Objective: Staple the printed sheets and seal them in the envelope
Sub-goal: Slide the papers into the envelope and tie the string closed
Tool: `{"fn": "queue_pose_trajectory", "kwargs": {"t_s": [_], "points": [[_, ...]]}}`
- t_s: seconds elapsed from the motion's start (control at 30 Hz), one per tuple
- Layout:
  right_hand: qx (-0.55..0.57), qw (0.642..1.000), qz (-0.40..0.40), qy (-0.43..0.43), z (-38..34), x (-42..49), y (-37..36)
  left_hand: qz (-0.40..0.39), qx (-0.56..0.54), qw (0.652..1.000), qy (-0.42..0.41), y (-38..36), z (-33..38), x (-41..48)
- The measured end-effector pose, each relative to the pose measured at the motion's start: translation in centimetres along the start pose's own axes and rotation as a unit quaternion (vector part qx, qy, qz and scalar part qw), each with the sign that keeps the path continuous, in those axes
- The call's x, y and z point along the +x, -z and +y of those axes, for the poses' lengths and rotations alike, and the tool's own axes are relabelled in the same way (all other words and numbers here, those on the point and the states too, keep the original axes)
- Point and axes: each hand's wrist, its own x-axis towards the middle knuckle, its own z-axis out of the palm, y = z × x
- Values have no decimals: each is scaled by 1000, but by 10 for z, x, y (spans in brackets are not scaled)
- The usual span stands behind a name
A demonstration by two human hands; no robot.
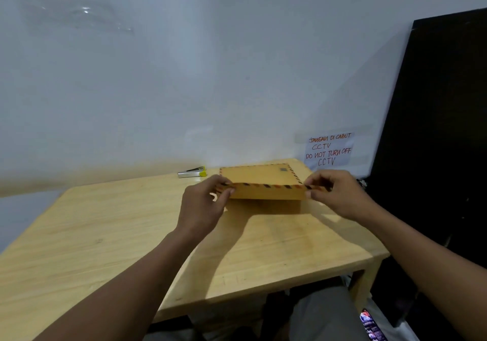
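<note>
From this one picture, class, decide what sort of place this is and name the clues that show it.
Probably a small office or back room: a plain wooden table against a white wall, a stapler and brown envelope, and a handwritten notice saying not to turn off the CCTV.

Left hand [203, 206]: held above the desk [105, 222], toward its far edge, back of the hand facing the camera.
Left fingers [226, 186]: curled, pinching the left end of the envelope [263, 180] along its near edge, thumb hidden.
Right hand [340, 195]: level with the left and well apart from it, knuckles up.
Right fingers [313, 182]: curled, pinching the right end of the same edge.
Left forearm [137, 274]: bare, crosses the desk's near edge, angled up and right; wrist straight.
Right forearm [421, 256]: bare, passes the desk's near right corner, angled up and left; wrist slightly bent.
</note>
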Motion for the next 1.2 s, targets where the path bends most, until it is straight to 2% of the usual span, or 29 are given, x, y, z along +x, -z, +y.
{"fn": "queue_pose_trajectory", "kwargs": {"t_s": [0.17, 0.27, 0.4, 0.5, 0.6, 0.67, 0.77, 0.93, 1.07, 1.2], "points": [[59, 990, 103, 73, -51, 35, 34, 107, -81, 991, -18, 27, 47, 45], [57, 978, 154, 127, -91, 58, 53, 158, -89, 982, -61, 46, 74, 74], [88, 961, 180, 191, -144, 80, 74, 191, -81, 975, -81, 79, 103, 114], [159, 963, 131, 171, -169, 94, 86, 214, -109, 970, -46, 101, 110, 144], [241, 967, 5, 88, -164, 103, 77, 239, -152, 959, 8, 115, 106, 163], [283, 958, -40, 26, -147, 104, 56, 239, -175, 954, 51, 115, 98, 167], [315, 948, -30, -24, -120, 103, 19, 189, -153, 966, 92, 108, 74, 161], [342, 936, 33, -79, -85, 105, -19, 23, -94, 986, 135, 93, 25, 137], [235, 965, 62, -97, -58, 105, -37, -99, -92, 973, 189, 70, -16, 107], [125, 986, 40, -107, -26, 112, -55, -152, -37, 963, 220, 41, -45, 85]]}}
